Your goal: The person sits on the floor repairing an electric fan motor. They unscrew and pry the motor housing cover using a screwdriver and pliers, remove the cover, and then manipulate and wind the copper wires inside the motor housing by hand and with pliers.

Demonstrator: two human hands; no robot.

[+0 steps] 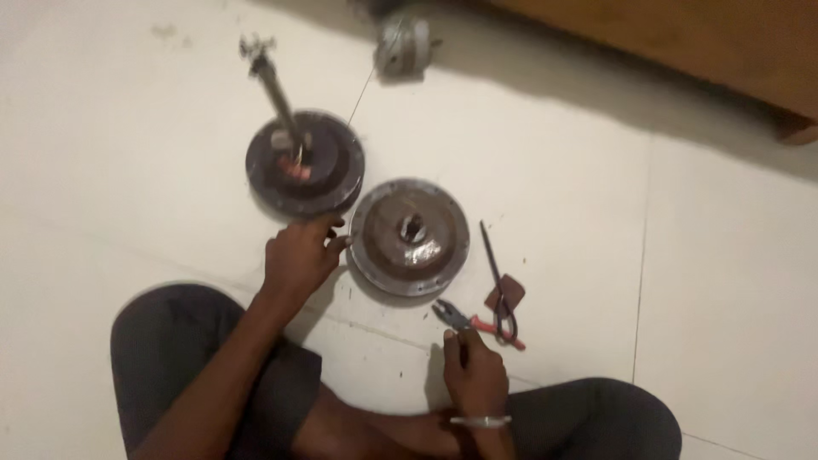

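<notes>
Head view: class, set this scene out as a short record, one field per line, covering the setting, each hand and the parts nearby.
Setting: white tiled floor, person seated on it
Left hand: rests at the edge of the dark round motor half with shaft
Right hand: touching the red-handled pliers; grip unclear
Between hands: round metal motor cover
Right of cover: thin dark tool
Far edge: small grey spool, wooden furniture

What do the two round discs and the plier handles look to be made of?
Both discs look like metal. The left disc is dark and dull, with a grey shaft standing up from it. The right disc is brownish with a glossy sheen and a grey rim. The plier handles look red, probably plastic or rubber grips; blur leaves that open.
</notes>
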